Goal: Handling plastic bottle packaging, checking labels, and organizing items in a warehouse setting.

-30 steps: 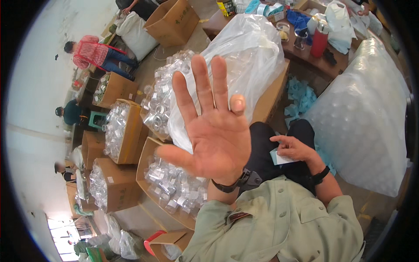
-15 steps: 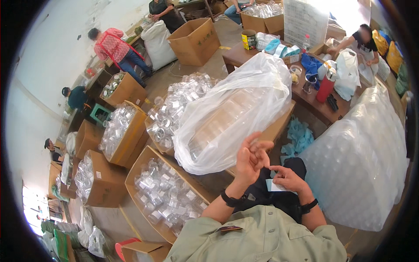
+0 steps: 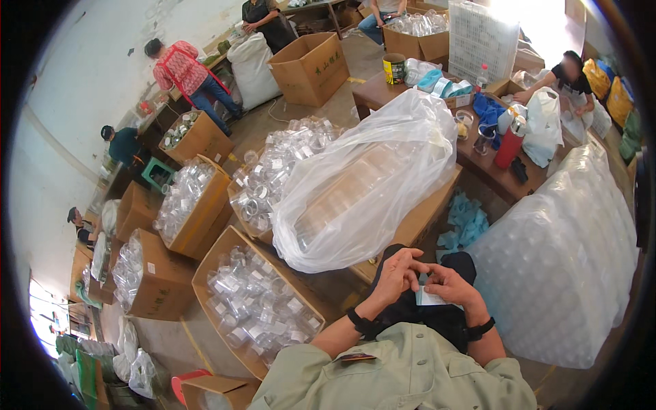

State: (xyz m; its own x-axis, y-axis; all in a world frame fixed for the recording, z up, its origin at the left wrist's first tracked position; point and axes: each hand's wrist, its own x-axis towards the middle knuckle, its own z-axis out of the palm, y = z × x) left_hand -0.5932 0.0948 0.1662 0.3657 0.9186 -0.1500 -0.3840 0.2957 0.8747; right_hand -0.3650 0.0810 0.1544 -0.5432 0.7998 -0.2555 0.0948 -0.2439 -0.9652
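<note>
Over my dark-trousered lap, my right hand (image 3: 452, 285) pinches a small light-blue and white sheet (image 3: 429, 298), possibly label backing. My left hand (image 3: 396, 279) is beside it, fingers slightly bent and apart, with the tips close to the sheet and the right fingertips. Whether the left fingers touch the sheet is hard to make out. Just ahead of my hands, a large clear plastic bag (image 3: 307, 239) of transparent containers lies across a cardboard box. At my left, an open carton (image 3: 311, 316) holds many clear plastic jars (image 3: 256, 301) bearing white labels.
A tall plastic-wrapped stack of clear containers (image 3: 547, 273) stands close at my right. Crumpled blue scraps (image 3: 465, 222) lie on the floor. A brown table (image 3: 471, 154) carries a red flask (image 3: 509, 145). More jar-filled cartons (image 3: 164, 287) stand at left. Several people work farther off.
My left hand has come down from its raised position to the sheet in my right hand. The right hand still holds the sheet, and the view has shifted slightly.
</note>
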